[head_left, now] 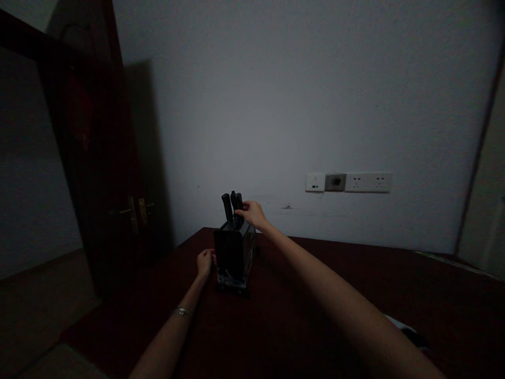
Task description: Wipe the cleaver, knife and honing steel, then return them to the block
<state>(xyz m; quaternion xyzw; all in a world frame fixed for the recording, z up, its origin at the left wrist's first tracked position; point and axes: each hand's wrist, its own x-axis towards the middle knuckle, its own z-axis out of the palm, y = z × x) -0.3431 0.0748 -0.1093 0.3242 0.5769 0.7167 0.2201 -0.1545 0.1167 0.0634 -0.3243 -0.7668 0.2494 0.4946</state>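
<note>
A dark knife block [230,252] with a glossy side stands on the table, and several black handles rise from its top. My right hand [252,214] reaches over from the right, its thumb and fingers closed round the right-hand handle, that of a knife [239,198]; the blade is out of sight in the block. Left of that, another knife handle [226,206] leans slightly to the left. Low at the block's left side is my left hand [204,261], fingers curled against its wall, the fingertips partly hidden. A bracelet [182,311] circles my left wrist.
The dark red table [307,321] reaches to the pale wall [252,116], which carries a row of sockets [366,182]. A flat, pale and dark item [398,323] lies partly behind my right forearm. At left is a dark door with a handle [132,213]. The light is dim.
</note>
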